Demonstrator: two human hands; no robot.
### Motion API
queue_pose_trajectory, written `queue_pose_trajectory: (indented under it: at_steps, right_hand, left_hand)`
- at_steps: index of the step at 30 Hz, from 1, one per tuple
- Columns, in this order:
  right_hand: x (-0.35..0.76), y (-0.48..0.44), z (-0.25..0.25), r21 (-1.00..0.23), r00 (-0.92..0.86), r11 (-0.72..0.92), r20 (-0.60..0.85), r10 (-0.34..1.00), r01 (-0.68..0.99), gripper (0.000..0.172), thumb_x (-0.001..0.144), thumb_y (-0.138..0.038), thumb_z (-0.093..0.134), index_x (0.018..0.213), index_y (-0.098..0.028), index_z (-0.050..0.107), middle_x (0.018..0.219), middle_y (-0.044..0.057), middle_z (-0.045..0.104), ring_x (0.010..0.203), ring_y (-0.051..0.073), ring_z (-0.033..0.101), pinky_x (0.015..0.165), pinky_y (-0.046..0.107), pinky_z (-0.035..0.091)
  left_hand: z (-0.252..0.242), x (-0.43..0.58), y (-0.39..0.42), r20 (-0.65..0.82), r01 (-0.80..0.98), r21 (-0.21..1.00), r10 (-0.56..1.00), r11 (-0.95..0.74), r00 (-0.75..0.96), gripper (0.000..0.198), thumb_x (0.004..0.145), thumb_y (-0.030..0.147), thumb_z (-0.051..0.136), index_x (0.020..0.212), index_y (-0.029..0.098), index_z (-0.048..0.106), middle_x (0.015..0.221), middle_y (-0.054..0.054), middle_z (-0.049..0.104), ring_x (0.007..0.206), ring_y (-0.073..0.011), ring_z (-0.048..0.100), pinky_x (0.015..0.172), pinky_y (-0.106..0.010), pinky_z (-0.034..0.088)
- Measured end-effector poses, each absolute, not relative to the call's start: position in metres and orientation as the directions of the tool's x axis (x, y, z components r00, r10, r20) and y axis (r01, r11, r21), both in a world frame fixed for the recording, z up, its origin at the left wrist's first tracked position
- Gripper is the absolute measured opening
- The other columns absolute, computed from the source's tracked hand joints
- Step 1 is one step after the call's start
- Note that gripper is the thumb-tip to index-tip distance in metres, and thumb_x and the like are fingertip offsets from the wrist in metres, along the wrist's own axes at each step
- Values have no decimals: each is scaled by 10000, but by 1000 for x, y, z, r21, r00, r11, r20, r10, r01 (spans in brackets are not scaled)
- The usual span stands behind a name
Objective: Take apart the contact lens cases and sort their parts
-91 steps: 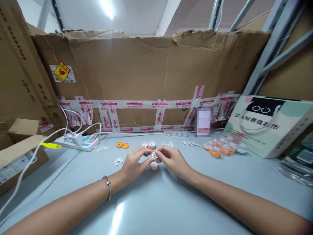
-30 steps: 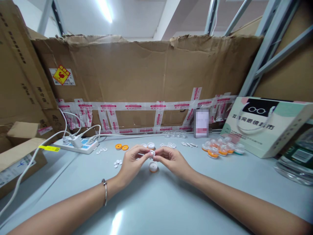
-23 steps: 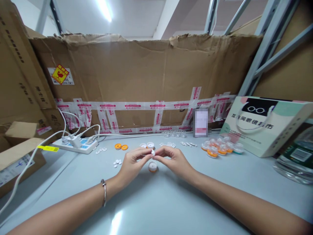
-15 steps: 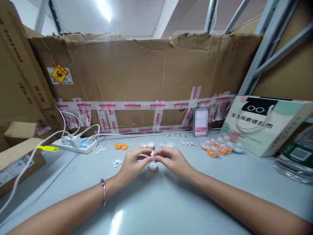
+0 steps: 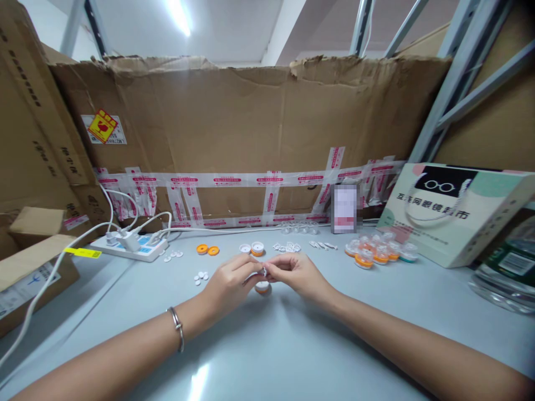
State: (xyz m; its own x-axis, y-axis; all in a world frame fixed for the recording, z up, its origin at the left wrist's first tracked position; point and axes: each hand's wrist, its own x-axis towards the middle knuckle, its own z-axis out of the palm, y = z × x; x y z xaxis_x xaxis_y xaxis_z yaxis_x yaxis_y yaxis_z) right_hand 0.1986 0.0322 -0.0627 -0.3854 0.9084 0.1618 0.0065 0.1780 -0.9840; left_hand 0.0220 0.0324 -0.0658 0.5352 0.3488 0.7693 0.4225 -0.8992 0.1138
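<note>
White plastic makes up the tiny piece [image 5: 263, 272] that is pinched between the fingertips of both hands, low over the surface [image 5: 267, 345]. The left hand [image 5: 228, 281] is closed on it with thumb and forefinger from one side, and the right hand [image 5: 298, 275] is closed on it from the other, so that the two sets of fingertips meet. Just below them a cup [image 5: 262, 288] with an orange base is half hidden by the fingers; whether the piece touches it cannot be told.

With so small a part, a light pinch at the very tips is judged best, so that the piece is neither covered nor bent. Steadiness would be gained if the wrists were rested on the surface, and the piece is best held square and low over the cup, so that a slip is kept short.

White discs [image 5: 202, 276] are scattered near the left hand, with orange rings [image 5: 208, 250] and two caps [image 5: 254, 248] beyond them. A pile [image 5: 376, 252] of similar cups is seen well to the right, beside a bag [image 5: 455, 211]. A power strip [image 5: 134, 248] lies far left, and a bracelet [image 5: 178, 328] is worn on the left wrist.
</note>
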Motion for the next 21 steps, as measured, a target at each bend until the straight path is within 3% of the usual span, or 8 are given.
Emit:
queue_pose_trajectory:
  at_steps: [8,21]
  right_hand:
    - [197,29,-61,-979,-369,203,179,912,27,292,698,-395,642,827,-146,722,748,55,714,751,203,664,723,335,524]
    - [191,32,-68,-979,-350,195,162,922,62,184,692,-242,585,736,-146,736,611,16,680,608,152,623,611,266,497]
  left_hand:
    - [-64,23,32,756,458,80,353,-886,551,118,863,155,494,834,147,608,749,-52,638,667,-128,604,594,-241,500]
    - [-71,24,31,713,558,7,395,-830,580,163,877,168,452,786,137,584,716,-61,637,649,-152,598,568,-266,499]
